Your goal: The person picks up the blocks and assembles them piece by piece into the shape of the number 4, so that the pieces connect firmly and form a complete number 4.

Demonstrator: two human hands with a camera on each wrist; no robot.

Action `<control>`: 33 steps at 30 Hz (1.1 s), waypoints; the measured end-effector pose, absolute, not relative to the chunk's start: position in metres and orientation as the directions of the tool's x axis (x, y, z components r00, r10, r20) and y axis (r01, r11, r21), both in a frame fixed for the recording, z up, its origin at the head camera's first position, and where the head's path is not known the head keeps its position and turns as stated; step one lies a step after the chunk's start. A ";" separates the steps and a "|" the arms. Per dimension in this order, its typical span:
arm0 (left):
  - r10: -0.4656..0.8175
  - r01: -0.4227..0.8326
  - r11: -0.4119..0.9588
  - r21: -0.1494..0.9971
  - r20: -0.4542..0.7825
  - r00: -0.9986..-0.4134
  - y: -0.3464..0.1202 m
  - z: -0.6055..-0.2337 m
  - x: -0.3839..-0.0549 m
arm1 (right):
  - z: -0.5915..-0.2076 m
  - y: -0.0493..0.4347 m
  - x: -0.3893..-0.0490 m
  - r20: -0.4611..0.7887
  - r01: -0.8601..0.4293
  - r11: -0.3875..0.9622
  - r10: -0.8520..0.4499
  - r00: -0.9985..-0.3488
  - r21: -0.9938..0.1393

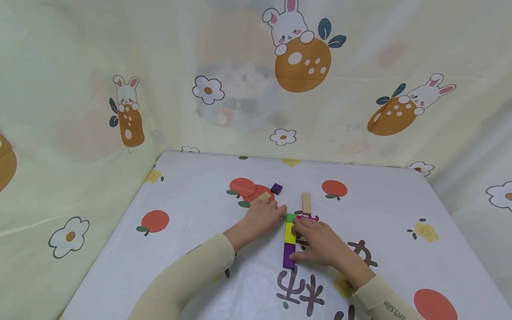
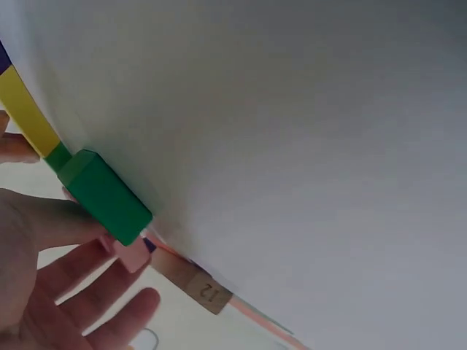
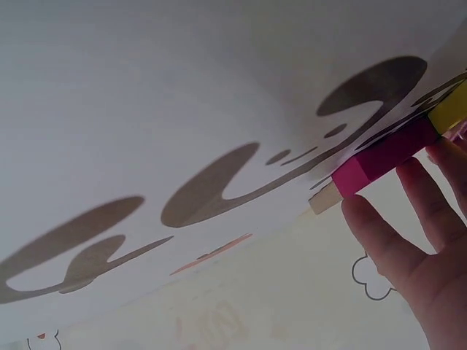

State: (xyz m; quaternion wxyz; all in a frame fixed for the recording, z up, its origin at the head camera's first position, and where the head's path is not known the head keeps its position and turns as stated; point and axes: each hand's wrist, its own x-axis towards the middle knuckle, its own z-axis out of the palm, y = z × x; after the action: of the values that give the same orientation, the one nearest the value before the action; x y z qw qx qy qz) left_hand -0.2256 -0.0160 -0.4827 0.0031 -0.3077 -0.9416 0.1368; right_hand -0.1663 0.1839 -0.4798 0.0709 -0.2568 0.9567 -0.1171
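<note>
I see the table (image 1: 200, 178) carrying a flat row of blocks (image 1: 290, 242), green, yellow, purple, running from 12 to 6 o'clock. My left hand (image 1: 264, 215), fingers straight, touches the green block (image 1: 290, 218); my right hand (image 1: 320, 242) lies relaxed along the row. I'd press ends squarely together. No containers visible.

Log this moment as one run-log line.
left hand: touches green wooden block | right hand: rests on yellow block, purple block | magenta block adjacent
</note>
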 end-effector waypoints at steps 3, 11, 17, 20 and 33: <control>0.590 0.587 0.771 -0.248 -0.070 -0.804 -0.021 -0.482 -0.224 | -0.481 0.183 -0.167 -0.076 -0.477 0.840 -0.510 -0.857 -0.259; 0.635 0.627 0.747 -0.221 -0.043 -0.771 -0.024 -0.483 -0.226 | -0.481 0.185 -0.167 -0.071 -0.486 0.836 -0.517 -0.853 -0.256; 0.647 0.647 0.740 -0.183 -0.069 -0.759 -0.022 -0.483 -0.225 | -0.481 0.184 -0.167 -0.066 -0.484 0.833 -0.517 -0.853 -0.269; 0.653 0.652 0.735 -0.186 -0.069 -0.754 -0.021 -0.482 -0.225 | -0.481 0.184 -0.166 -0.064 -0.483 0.832 -0.516 -0.854 -0.272; 0.648 0.656 0.744 -0.128 -0.101 -0.755 -0.018 -0.480 -0.225 | -0.481 0.184 -0.166 -0.054 -0.491 0.829 -0.522 -0.851 -0.268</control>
State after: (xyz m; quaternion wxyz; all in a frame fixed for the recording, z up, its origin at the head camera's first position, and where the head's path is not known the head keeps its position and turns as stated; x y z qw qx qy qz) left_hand -0.2245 -0.0184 -0.4803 -0.0250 -0.3491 -0.9335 0.0777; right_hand -0.1656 0.1840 -0.4806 0.0626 -0.2653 0.9542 -0.1231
